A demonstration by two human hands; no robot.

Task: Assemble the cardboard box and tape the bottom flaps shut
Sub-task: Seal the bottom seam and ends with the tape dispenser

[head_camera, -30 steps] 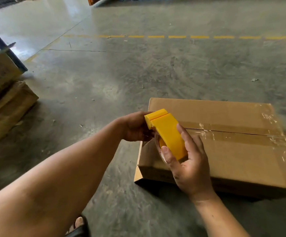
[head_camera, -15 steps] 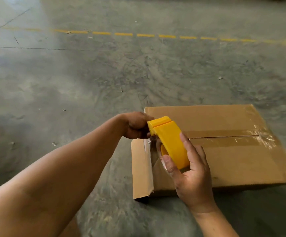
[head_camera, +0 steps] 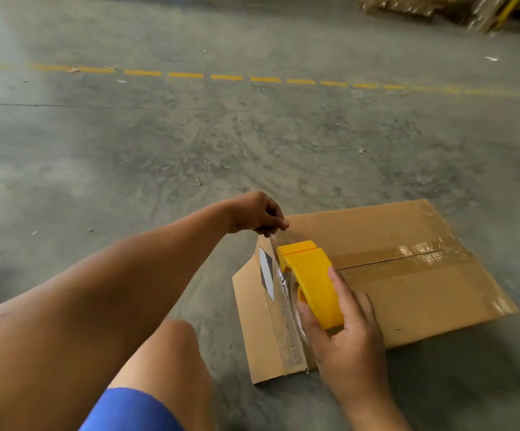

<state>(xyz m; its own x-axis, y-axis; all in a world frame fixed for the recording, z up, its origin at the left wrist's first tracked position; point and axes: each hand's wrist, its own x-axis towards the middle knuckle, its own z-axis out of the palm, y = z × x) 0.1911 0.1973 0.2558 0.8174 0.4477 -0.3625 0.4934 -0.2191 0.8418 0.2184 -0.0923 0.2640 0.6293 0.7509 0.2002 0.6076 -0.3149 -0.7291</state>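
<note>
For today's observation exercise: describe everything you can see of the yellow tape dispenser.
The tape dispenser has a smooth yellow plastic shell with a slot near its front end. It is tilted over the cardboard box, gripped by the right hand. Clear tape runs from it to the left hand, which pinches the end.

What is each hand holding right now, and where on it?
The right hand grips the yellow tape dispenser around its rear body. The left hand pinches the free end of the clear tape pulled from it.

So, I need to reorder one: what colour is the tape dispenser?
Bright yellow: the tape dispenser gripped by the right hand, shown clearly in the head view.
</note>
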